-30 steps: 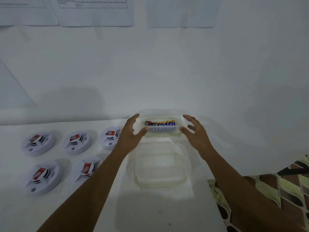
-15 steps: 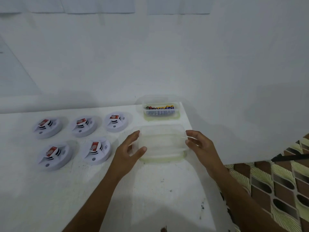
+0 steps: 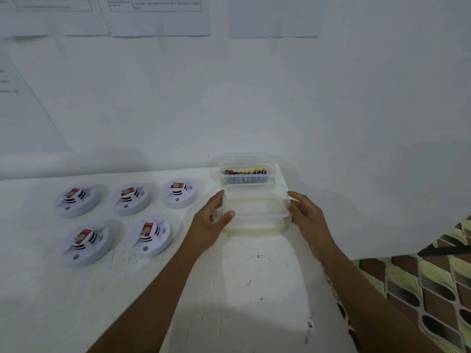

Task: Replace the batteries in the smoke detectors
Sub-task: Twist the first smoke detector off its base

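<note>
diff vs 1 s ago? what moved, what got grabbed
Both hands pulled back from the battery box toward the person: the left hand and right hand now grip the sides of the empty clear container in front of it. The battery box and five smoke detectors stayed put.

Left hand (image 3: 207,225) and right hand (image 3: 307,217) moved the empty container (image 3: 254,212) up to the battery box (image 3: 246,178).

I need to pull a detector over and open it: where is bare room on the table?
Bare table lies along the front edge, before the empty container, and leftward in front of the two nearer smoke detectors. Crowded: the back right corner, where the battery box sits close behind the empty container, and the left, with five detectors.
</note>
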### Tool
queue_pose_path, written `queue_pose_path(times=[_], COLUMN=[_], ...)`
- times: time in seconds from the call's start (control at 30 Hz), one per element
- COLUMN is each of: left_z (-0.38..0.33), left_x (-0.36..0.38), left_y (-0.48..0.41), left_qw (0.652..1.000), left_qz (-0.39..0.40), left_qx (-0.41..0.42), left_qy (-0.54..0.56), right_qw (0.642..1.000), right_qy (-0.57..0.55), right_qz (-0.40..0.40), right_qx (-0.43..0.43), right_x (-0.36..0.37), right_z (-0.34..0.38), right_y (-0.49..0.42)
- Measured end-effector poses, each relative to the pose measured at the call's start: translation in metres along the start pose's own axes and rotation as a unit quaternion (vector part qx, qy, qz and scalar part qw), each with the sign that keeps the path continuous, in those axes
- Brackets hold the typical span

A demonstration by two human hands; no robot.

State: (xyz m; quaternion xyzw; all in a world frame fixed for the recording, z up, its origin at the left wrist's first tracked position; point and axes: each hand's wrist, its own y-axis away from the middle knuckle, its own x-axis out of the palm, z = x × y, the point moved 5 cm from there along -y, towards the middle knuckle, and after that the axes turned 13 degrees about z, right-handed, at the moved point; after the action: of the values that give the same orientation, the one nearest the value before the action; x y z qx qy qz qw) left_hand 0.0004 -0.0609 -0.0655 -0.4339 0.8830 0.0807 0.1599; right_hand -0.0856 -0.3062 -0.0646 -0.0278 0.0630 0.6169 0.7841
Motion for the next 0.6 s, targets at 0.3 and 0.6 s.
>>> queue_pose_path(times=[0.3, 0.6], left_z=[-0.005, 0.019], left_x=[-0.007, -0.099], left_y=[0.003, 0.074], left_qw=[0.999, 0.921], left_qz=[-0.012, -0.055], left_qx=[0.007, 0.015], left_qy=[-0.034, -0.385], right_qw=[0.996, 0.915], right_qy=[0.079, 0.310], right_qz=[-0.027, -0.047], right_qx=[-0.011, -0.253], right_x=[-0.003, 0.084], right_z=[0.015, 0.074], right_y=[0.002, 0.036])
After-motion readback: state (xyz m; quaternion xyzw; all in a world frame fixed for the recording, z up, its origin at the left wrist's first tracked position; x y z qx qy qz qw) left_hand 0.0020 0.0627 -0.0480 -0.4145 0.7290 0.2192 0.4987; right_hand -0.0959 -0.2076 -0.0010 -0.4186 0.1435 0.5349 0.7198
